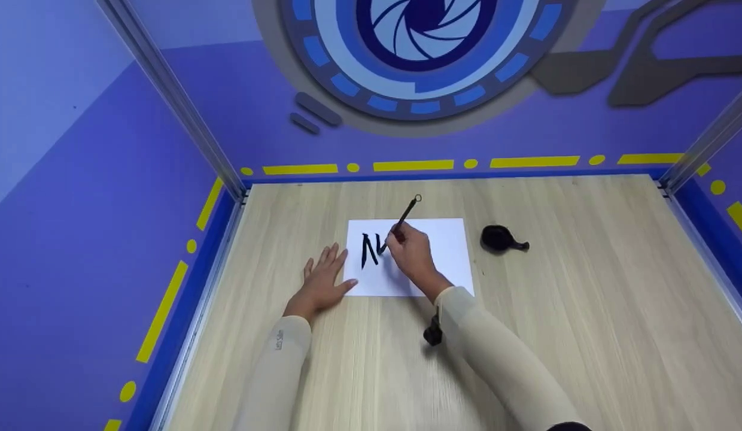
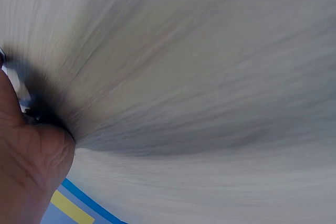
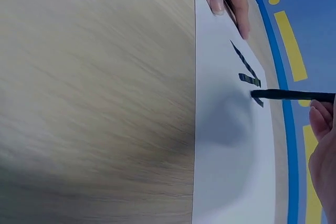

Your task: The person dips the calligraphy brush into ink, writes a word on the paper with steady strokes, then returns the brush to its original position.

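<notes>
A white sheet of paper (image 1: 449, 257) lies on the table, bearing thick black strokes (image 1: 369, 250) at its left. My right hand (image 1: 414, 251) pinches a dark writing brush (image 1: 407, 211) by its shaft, a small loop at the upper end. In the right wrist view the tip of the brush (image 3: 278, 94) meets the paper beside the strokes. My left hand (image 1: 324, 281) is spread flat at the sheet's left edge, its thumb and fingertips touching the border. The left wrist view shows only part of that hand (image 2: 37, 166) against the tabletop.
A small black dish with a handle (image 1: 498, 239) stands right of the paper. The pale wooden table (image 1: 586, 299) is bounded by blue-purple panels with yellow marks (image 1: 413, 165) at the back and sides. A black device (image 1: 432, 333) hangs under my right wrist.
</notes>
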`<state>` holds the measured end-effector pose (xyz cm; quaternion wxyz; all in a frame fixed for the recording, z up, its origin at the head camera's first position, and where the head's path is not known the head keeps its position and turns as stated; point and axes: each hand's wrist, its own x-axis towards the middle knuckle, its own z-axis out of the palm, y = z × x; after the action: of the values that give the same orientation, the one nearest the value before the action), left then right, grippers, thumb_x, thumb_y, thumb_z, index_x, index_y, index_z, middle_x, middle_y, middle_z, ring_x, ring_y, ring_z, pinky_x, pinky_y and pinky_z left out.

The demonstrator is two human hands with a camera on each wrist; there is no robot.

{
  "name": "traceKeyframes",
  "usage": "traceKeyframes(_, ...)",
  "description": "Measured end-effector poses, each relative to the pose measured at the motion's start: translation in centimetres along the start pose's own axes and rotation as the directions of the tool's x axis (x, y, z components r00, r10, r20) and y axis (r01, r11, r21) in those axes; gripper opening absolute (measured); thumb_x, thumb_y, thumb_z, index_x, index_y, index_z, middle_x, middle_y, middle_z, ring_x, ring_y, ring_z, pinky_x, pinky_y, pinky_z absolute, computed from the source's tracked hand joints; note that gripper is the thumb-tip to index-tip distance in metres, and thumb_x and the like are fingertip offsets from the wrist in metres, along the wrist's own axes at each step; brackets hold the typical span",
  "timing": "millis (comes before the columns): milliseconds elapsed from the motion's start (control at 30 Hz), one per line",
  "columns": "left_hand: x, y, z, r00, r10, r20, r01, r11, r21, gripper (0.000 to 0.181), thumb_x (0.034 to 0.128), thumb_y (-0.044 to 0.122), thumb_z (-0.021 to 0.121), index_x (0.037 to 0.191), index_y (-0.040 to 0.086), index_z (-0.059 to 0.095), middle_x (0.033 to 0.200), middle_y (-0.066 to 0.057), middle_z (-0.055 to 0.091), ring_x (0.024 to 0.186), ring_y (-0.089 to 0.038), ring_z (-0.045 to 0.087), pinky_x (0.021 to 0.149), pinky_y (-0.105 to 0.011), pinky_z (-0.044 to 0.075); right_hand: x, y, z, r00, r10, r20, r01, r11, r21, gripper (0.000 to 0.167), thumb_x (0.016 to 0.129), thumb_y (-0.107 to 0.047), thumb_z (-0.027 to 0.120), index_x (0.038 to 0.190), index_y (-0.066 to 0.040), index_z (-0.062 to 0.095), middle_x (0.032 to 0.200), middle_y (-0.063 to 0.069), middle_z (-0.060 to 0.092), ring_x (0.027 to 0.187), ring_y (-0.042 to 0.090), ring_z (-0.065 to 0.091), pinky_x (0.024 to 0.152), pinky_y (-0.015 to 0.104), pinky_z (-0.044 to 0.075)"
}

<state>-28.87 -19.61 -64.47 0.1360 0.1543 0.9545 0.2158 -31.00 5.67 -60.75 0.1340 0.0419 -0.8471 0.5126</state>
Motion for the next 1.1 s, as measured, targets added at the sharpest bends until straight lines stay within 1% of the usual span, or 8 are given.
traceKeyframes(67,0.0,0.0,0.0,1.0,-0.006,0.002,0.006,1.0,-0.004,0.082,0.1064,0.058,0.053,0.173,0.023,0.02,0.183,-0.006,0.004,0.171,-0.032,0.001,0.136,-0.064,-0.003,0.0,-0.1,0.0,1.0,0.007,0.003,-0.007,1.0,-0.005,0.011,0.094,-0.011,0.066,0.096,-0.006,0.076,0.084,0.007,0.077,0.076,0.019,0.067,0.067,0.029,0.054)
traceKeyframes(167,0.0,0.0,0.1,1.0,-0.012,0.0,0.012,1.0,0.002,0.082,0.1068,0.059,0.053,0.173,0.024,0.019,0.183,-0.005,0.004,0.172,-0.031,0.0,0.136,-0.063,-0.004,-0.1,-0.2,-0.1,1.0,0.01,0.004,-0.01,1.0,-0.012,0.009,0.093,-0.011,0.068,0.094,-0.007,0.076,0.08,0.006,0.075,0.072,0.017,0.063,0.065,0.028,0.05)
traceKeyframes(300,0.0,0.0,0.1,1.0,-0.019,0.003,0.019,1.0,0.014,0.082,0.1071,0.059,0.052,0.173,0.025,0.018,0.184,-0.004,0.002,0.172,-0.031,-0.001,0.136,-0.063,-0.004,-0.1,-0.4,-0.3,1.0,0.013,0.012,-0.013,1.0,-0.013,0.009,0.092,-0.013,0.069,0.091,-0.006,0.075,0.078,0.006,0.074,0.07,0.017,0.061,0.064,0.028,0.049)
traceKeyframes(367,0.0,0.1,0.1,1.0,-0.023,0.008,0.023,1.0,0.011,0.082,0.107,0.06,0.052,0.173,0.026,0.017,0.184,-0.003,0.002,0.172,-0.03,-0.001,0.136,-0.063,-0.005,-0.2,-0.5,-0.4,1.0,0.024,0.009,-0.024,1.0,0.004,0.008,0.092,-0.013,0.07,0.089,-0.007,0.075,0.078,0.006,0.074,0.07,0.017,0.061,0.064,0.027,0.048)
traceKeyframes(533,-0.1,0.1,0.1,1.0,-0.023,0.012,0.023,1.0,0.002,0.082,0.1069,0.06,0.052,0.173,0.026,0.016,0.184,-0.003,0.0,0.172,-0.03,-0.003,0.136,-0.062,-0.006,0.0,-0.8,-1.0,0.998,0.037,-0.044,-0.033,0.997,0.077,0.009,0.09,-0.013,0.07,0.085,-0.009,0.076,0.077,0.005,0.075,0.071,0.016,0.063,0.063,0.027,0.05)
traceKeyframes(767,-0.2,0.1,0.0,1.0,-0.01,0.0,0.01,1.0,-0.006,0.082,0.107,0.057,0.054,0.173,0.024,0.018,0.184,-0.004,0.003,0.172,-0.03,-0.001,0.135,-0.064,-0.004,0.3,-0.8,-2.0,0.991,0.0,-0.134,0.019,0.99,0.139,0.01,0.09,-0.008,0.069,0.083,-0.006,0.076,0.077,0.009,0.077,0.068,0.013,0.066,0.062,0.022,0.051)
traceKeyframes(967,-0.3,0.3,0.1,1.0,-0.014,0.003,0.014,1.0,-0.005,0.081,0.1075,0.056,0.053,0.173,0.023,0.019,0.184,-0.004,0.003,0.172,-0.031,0.0,0.135,-0.065,-0.004,0.0,-0.5,-3.0,0.99,0.035,-0.134,-0.015,0.989,0.145,0.01,0.094,-0.01,0.069,0.087,-0.006,0.076,0.08,0.009,0.078,0.072,0.015,0.067,0.066,0.025,0.053)
traceKeyframes(1100,-0.2,0.1,0.1,1.0,-0.016,0.003,0.016,1.0,-0.001,0.081,0.1075,0.057,0.053,0.173,0.023,0.018,0.184,-0.003,0.002,0.172,-0.031,-0.001,0.135,-0.065,-0.005,-0.1,-0.2,-3.4,0.989,0.045,-0.143,-0.025,0.99,0.14,0.01,0.094,-0.01,0.07,0.087,-0.005,0.075,0.08,0.009,0.076,0.072,0.016,0.064,0.066,0.025,0.051)
